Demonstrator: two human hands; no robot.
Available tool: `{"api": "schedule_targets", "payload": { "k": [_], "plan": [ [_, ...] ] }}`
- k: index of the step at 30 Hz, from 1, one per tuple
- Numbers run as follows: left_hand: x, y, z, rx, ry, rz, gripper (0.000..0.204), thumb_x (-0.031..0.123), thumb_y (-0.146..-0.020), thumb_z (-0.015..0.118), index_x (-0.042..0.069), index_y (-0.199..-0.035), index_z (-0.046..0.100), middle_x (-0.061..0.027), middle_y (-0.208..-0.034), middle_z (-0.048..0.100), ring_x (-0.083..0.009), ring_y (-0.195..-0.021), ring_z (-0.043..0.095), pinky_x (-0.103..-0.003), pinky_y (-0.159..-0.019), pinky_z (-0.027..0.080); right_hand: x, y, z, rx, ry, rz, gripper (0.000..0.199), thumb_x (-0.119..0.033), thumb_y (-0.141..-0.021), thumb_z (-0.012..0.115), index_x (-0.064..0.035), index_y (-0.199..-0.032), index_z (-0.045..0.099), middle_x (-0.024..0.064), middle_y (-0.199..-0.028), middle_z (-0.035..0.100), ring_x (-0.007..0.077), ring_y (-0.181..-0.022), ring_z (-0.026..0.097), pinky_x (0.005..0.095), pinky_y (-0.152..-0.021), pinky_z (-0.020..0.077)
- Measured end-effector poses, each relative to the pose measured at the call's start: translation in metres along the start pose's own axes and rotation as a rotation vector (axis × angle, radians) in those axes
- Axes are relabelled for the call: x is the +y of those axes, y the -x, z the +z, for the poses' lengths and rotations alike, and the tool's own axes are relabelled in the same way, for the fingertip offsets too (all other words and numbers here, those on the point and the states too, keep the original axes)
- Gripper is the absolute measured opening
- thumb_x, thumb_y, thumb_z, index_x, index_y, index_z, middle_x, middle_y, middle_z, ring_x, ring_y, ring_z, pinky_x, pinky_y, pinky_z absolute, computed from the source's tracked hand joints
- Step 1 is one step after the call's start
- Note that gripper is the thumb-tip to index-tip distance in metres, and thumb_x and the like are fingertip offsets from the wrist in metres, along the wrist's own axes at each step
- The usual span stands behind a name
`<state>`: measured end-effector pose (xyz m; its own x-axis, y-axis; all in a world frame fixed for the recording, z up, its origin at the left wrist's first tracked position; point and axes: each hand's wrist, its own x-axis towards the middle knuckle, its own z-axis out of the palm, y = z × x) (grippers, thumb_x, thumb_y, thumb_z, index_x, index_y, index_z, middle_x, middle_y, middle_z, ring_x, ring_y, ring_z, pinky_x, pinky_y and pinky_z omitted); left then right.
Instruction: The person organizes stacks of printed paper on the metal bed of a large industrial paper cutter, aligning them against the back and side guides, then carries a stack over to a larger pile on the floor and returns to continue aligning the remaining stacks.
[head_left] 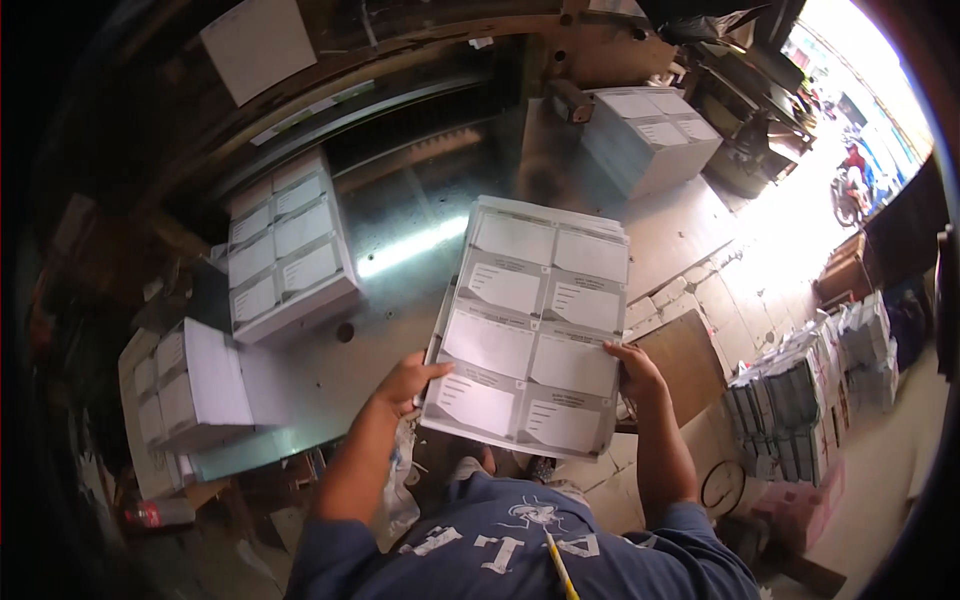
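1. Stack of printed sheets [530, 330]: held up before the metal table [395, 310], not yet set down; upper right edges uneven, so squaring appears incomplete.
2. Left hand [405, 381] and right hand [637, 372]: fingers gripping opposite sides of the stack.
3. Left pile [290, 240] and far pile [655, 145]: set down; whether finished, cannot tell.

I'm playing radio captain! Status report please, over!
Left grip, right grip: on opposite edges. Printed sheets: held as one stack. Paper piles on table, apparently none blocking.
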<state>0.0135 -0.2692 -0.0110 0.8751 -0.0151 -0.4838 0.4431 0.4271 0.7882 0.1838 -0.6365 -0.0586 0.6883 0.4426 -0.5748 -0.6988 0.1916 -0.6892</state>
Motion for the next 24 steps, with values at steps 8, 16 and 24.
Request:
{"api": "schedule_targets", "payload": {
  "k": [8, 16, 24],
  "plan": [
    [-0.04, 0.069, 0.016, 0.054, 0.809, 0.27, 0.099, 0.08, -0.082, 0.032, 0.0, -0.14, 0.04, -0.0185, -0.142, 0.044, -0.0358, -0.127, 0.046, -0.052, -0.108, 0.034, 0.041, 0.021, 0.035, -0.214, -0.189, 0.001, 0.037, -0.008, -0.092, 0.057, 0.0002, -0.127, 0.048, 0.0141, -0.118, 0.06, 0.0271, -0.107, 0.06, 0.0416, -0.094, 0.0496],
    [-0.133, 0.06, 0.112, 0.452, 0.548, 0.21, 0.049, 0.022, -0.085, 0.067, -0.001, -0.125, 0.053, -0.0136, -0.117, 0.063, -0.0295, -0.106, 0.061, -0.043, -0.09, 0.05, 0.08, 0.048, 0.074, -0.135, -0.208, -0.043, 0.038, -0.014, -0.091, 0.061, 0.0, -0.124, 0.049, 0.0131, -0.113, 0.061, 0.0268, -0.104, 0.061, 0.041, -0.086, 0.0539],
    [-0.039, 0.044, -0.003, 0.456, -0.153, 0.261, 0.041, 0.004, -0.081, 0.068, -0.002, -0.12, 0.057, -0.0121, -0.109, 0.066, -0.0217, -0.098, 0.063, -0.035, -0.086, 0.05, -0.011, 0.042, 0.076, -0.824, 1.152, 0.056, 0.039, -0.023, -0.079, 0.074, -0.0024, -0.109, 0.06, 0.0109, -0.087, 0.068, 0.0265, -0.082, 0.066, 0.0324, -0.073, 0.0531]
  ]
}}
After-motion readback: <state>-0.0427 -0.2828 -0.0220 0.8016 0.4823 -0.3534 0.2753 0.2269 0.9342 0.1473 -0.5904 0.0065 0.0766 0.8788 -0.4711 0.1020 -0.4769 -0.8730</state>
